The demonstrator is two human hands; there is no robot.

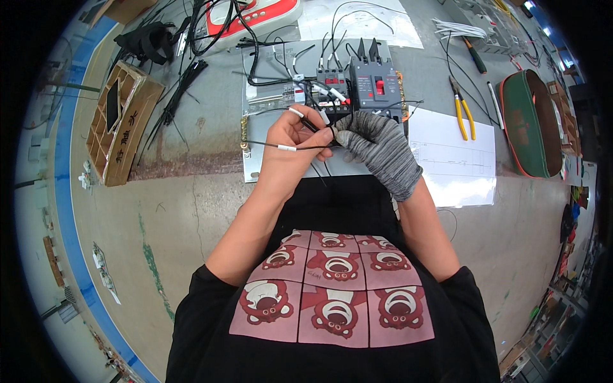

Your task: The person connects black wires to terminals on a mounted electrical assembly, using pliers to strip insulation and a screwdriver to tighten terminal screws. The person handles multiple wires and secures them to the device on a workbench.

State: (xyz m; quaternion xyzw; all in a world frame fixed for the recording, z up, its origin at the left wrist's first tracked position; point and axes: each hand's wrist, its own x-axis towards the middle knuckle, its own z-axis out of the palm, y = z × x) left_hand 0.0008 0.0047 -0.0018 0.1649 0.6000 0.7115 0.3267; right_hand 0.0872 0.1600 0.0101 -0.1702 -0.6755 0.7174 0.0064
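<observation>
My left hand is bare and closed, its thumb and fingers pinching a black wire that carries a white marker sleeve. A short, thicker black piece with a white end shows among its fingers; its kind is unclear. My right hand, in a grey knit glove, is closed on black wire right beside the left fingertips. Both hands are over the near part of a grey mounting plate. Behind them stand a large moulded-case circuit breaker with a red switch and a smaller wired device.
Yellow-handled pliers lie on paper sheets to the right, near a green tool bag. At the left are a wooden compartment box and a bundle of black cable ties. A red-and-white object stands behind.
</observation>
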